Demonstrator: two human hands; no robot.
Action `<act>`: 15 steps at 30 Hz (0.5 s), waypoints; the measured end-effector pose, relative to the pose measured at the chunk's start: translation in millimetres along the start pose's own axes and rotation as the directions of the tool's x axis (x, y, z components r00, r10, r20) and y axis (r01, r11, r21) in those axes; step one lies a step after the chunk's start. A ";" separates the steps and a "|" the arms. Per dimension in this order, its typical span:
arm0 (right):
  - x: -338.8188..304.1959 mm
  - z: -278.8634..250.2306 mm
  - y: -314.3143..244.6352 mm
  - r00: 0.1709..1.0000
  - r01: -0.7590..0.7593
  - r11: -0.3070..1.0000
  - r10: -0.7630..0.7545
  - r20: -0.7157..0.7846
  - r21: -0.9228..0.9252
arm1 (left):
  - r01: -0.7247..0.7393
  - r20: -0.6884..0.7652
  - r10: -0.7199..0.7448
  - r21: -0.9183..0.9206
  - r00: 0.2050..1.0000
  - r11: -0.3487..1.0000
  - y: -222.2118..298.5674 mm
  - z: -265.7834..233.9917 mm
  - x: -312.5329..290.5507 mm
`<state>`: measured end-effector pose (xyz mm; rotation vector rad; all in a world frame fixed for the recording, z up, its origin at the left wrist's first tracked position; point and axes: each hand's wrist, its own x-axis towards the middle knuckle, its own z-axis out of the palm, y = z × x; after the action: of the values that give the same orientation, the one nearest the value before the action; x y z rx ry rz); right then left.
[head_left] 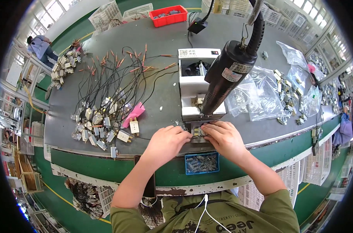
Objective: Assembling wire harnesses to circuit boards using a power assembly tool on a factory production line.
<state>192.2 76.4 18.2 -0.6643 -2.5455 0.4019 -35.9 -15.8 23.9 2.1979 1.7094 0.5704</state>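
A small plug with brass-coloured parts sits on a metal fixture below the front of a white-and-grey machine. My right hand has its fingertips closed on the plug's right side. From the left, my left hand pinches a dark cord beside the fixture, its fingers pressed together and partly hiding it. Over the machine hangs a black electric screwdriver, tip pointing down behind the plug. Just below my hands, a blue tray holds many small screws.
To the left lies a heap of corded plugs with copper-ended wires and a pink scrap. Clear plastic bags and loose plug parts cover the right. A red bin stands at the back; a person is far left.
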 end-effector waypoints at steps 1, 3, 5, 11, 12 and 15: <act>-0.1 0.4 -0.7 1.000 0.004 1.000 -0.005 -0.025 -0.024 | -0.001 -0.003 0.001 -0.003 1.000 1.000 4.3 2.2 1.5; 2.8 -13.8 -3.9 0.997 -0.016 0.999 0.018 -0.077 0.029 | -0.049 -0.128 0.039 -0.079 0.991 0.996 20.0 5.0 7.9; 15.8 -39.3 -9.6 0.961 0.020 0.992 0.014 -0.275 0.121 | -0.040 -0.105 0.034 -0.057 0.994 0.998 23.1 11.0 13.5; 100.1 -54.0 -28.7 0.729 0.307 0.779 0.177 -0.661 0.547 | -0.081 -0.143 0.069 -0.082 0.987 0.993 16.7 24.5 18.0; 102.3 -59.6 -33.7 0.728 0.306 0.775 0.183 -0.660 0.553 | -0.079 -0.170 0.060 -0.109 0.984 0.991 16.6 26.8 18.3; 102.7 -62.0 -34.6 0.893 -0.027 0.713 0.333 -0.304 0.701 | -0.093 -0.212 0.055 -0.173 0.976 0.980 10.4 35.2 21.0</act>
<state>131.8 110.6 122.0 -0.6214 -1.7303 1.0843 -5.6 2.2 0.5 2.1418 1.6023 0.9657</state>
